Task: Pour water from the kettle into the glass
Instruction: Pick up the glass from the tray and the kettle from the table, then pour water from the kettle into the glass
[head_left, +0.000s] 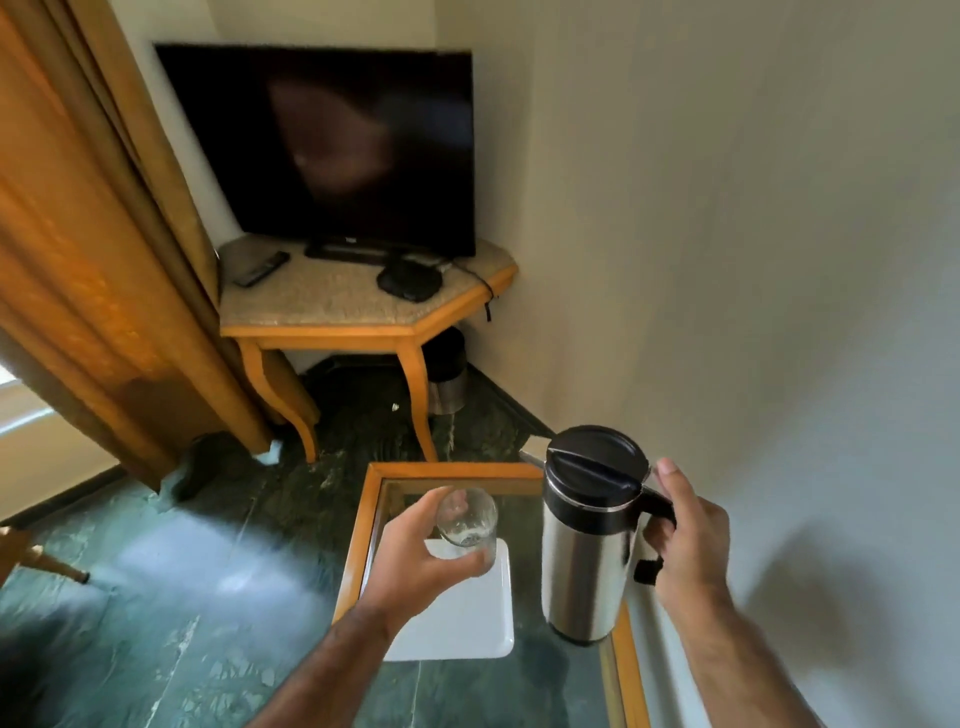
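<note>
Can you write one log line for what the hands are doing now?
left hand: holds glass | right hand: grips kettle handle | kettle: upright, lid on | pour: not started

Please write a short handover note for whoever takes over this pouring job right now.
Hands: left hand holds the glass above the white tray; right hand grips the handle of the kettle.
Positions: kettle is upright with its lid on, over the glass-topped table, right of the tray.
Done: both items grasped; the glass looks nearly empty.
Left: tilt the kettle, fill the glass.
</note>
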